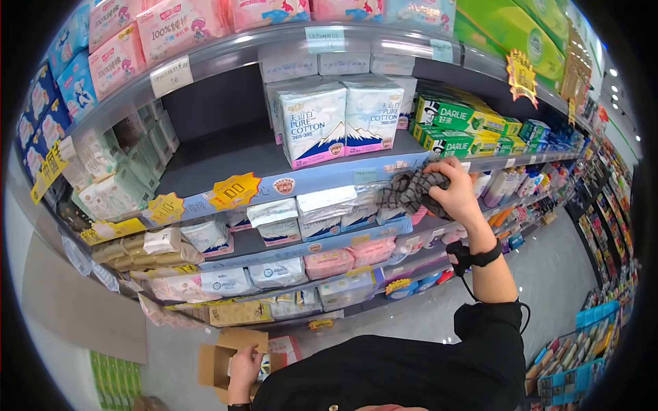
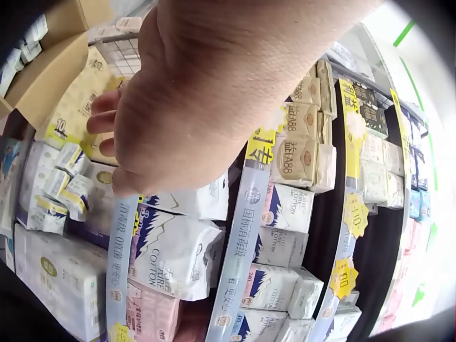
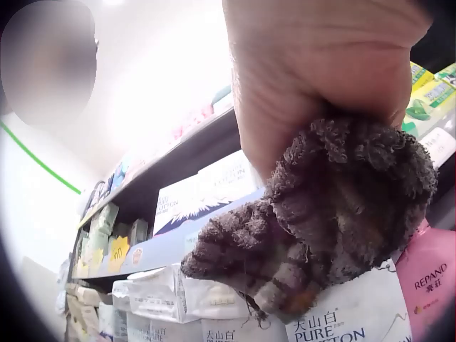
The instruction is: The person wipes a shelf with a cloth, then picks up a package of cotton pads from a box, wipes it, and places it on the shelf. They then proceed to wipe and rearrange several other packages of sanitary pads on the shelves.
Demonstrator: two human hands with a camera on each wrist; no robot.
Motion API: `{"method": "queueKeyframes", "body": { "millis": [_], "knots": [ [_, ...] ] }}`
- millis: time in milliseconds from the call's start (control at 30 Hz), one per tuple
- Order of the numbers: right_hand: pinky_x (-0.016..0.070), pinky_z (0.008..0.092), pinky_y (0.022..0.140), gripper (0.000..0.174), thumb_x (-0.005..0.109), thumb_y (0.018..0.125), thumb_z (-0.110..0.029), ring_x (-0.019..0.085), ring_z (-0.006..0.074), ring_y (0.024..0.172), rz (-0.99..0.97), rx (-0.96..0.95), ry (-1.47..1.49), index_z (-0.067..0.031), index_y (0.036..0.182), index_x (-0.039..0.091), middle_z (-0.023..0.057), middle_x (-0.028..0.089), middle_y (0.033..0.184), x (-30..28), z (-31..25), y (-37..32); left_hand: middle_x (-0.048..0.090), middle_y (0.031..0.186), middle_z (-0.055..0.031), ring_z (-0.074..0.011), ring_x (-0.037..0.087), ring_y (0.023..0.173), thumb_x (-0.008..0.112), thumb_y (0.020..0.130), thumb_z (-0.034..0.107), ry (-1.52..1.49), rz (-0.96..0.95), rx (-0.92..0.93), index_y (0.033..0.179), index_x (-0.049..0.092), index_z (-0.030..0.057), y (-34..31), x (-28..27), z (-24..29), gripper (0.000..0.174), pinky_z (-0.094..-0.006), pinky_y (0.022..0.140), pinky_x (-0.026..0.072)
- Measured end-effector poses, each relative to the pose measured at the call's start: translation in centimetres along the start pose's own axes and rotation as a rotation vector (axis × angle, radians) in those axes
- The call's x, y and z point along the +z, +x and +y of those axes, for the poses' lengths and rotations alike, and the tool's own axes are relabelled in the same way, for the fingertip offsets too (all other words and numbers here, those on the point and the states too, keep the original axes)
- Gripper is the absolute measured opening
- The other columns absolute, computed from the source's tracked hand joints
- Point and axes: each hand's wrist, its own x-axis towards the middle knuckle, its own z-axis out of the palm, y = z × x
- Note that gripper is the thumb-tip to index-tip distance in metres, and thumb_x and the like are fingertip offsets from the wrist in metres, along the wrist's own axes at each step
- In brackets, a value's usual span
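Observation:
My right hand [image 1: 449,192] grips a crumpled dark grey checked cloth [image 1: 411,192] at the front edge of the shelf. In the right wrist view the fuzzy cloth [image 3: 342,206] bunches under the palm and hides the fingertips. The cloth overlaps the blue label strip [image 1: 301,183] below two white Pure Cotton packs [image 1: 314,123]. Low at the left, my left hand [image 1: 245,370] hangs by an open cardboard box [image 1: 209,363], its fingers loosely curled. The left wrist view shows the hand [image 2: 178,121] with nothing visible in it.
Green and yellow Darlie toothpaste boxes [image 1: 452,113] stand right of the white packs. Lower shelves hold white packs [image 1: 274,222] and pink packs [image 1: 329,262]. Yellow price tags [image 1: 235,190] jut from the shelf edge. Pink packs [image 1: 181,27] line the shelf above.

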Motion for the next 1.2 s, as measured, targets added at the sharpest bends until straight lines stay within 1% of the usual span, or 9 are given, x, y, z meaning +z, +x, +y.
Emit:
{"method": "queueKeyframes", "body": {
  "millis": [167,300,467,533,700,833,900,1033,1200],
  "knots": [
    [0.0457,0.0331,0.086,0.032,0.059,0.065,-0.003,0.057,0.0261,0.096,-0.108,-0.131,0.207,-0.0008,0.096,0.065,0.0113,0.057,0.095,-2.7,-0.5,1.7,0.069,0.087,-0.0111,-0.0305,0.066,0.078,0.067,0.079,0.021,-0.026,-0.009,-0.116,0.106,0.067,0.0077,-1.0,0.6,2.9,0.030,-0.0419,0.070,0.0521],
    [0.0461,0.0346,0.086,0.037,0.061,0.066,-0.002,0.056,0.0306,0.098,0.039,-0.214,0.080,-0.0019,0.103,0.063,0.0138,0.053,0.100,-0.4,-2.6,2.3,0.069,0.094,-0.0124,-0.0324,0.066,0.082,0.067,0.080,0.022,-0.025,-0.016,-0.138,0.106,0.066,0.0074,-2.2,2.3,2.0,0.030,-0.0423,0.073,0.0525],
    [0.0467,0.0402,0.084,0.043,0.074,0.067,-0.009,0.055,0.0366,0.097,0.162,-0.264,-0.037,-0.0065,0.107,0.059,0.0168,0.050,0.106,3.0,-3.7,1.5,0.069,0.099,-0.0134,-0.0323,0.065,0.091,0.066,0.081,0.024,0.029,-0.038,-0.189,0.110,0.064,0.0082,-2.5,1.0,4.4,0.033,-0.0415,0.077,0.0529],
    [0.0469,0.0384,0.083,0.038,0.072,0.067,-0.006,0.055,0.0344,0.095,0.135,-0.253,0.019,-0.0054,0.103,0.060,0.0154,0.050,0.104,2.9,-3.6,1.9,0.069,0.091,-0.0151,-0.0315,0.067,0.080,0.062,0.083,0.028,0.068,-0.013,-0.119,0.110,0.065,0.0082,-2.6,0.7,4.6,0.034,-0.0417,0.074,0.0533],
    [0.0420,0.0294,0.088,0.029,0.067,0.071,-0.001,0.055,0.0203,0.097,0.026,-0.148,0.388,-0.0012,0.099,0.059,0.0083,0.055,0.101,0.1,-2.0,2.8,0.069,0.094,-0.0149,-0.0327,0.066,0.086,0.064,0.083,0.028,0.097,-0.052,-0.100,0.110,0.064,0.0084,-2.7,-0.3,4.2,0.033,-0.0425,0.075,0.0528],
    [0.0397,0.0278,0.092,0.025,0.058,0.080,0.004,0.052,0.0145,0.101,0.317,-0.056,0.773,0.0003,0.105,0.057,0.0044,0.055,0.107,-2.1,-1.6,0.5,0.068,0.097,-0.0144,-0.0340,0.065,0.091,0.065,0.082,0.026,0.009,-0.033,-0.056,0.110,0.064,0.0087,-2.5,-1.2,1.4,0.033,-0.0431,0.078,0.0524],
    [0.0427,0.0292,0.095,0.030,0.059,0.086,0.001,0.056,0.0154,0.104,0.395,-0.155,0.855,-0.0013,0.115,0.056,0.0057,0.058,0.114,-2.1,-0.6,-0.8,0.068,0.097,-0.0143,-0.0338,0.065,0.090,0.065,0.082,0.026,0.004,-0.037,-0.044,0.110,0.065,0.0085,-2.9,-2.1,-0.5,0.033,-0.0430,0.078,0.0523],
    [0.0351,0.0334,0.100,0.035,0.056,0.067,0.002,0.051,0.0222,0.110,0.444,-0.261,0.398,-0.0026,0.102,0.059,0.0084,0.056,0.110,-0.3,-9.2,-2.7,0.069,0.096,-0.0138,-0.0332,0.065,0.089,0.068,0.079,0.026,-0.023,-0.010,-0.047,0.109,0.065,0.0082,-3.9,-4.4,-5.0,0.034,-0.0425,0.078,0.0523],
    [0.0468,0.0369,0.083,0.037,0.074,0.062,-0.006,0.056,0.0313,0.095,0.222,-0.484,0.199,-0.0063,0.097,0.063,0.0132,0.053,0.103,7.1,-19.8,-2.6,0.069,0.093,-0.0125,-0.0311,0.066,0.083,0.071,0.077,0.023,-0.024,-0.014,-0.017,0.107,0.067,0.0090,-4.7,-5.2,-10.6,0.034,-0.0410,0.074,0.0527]
  ]
}}
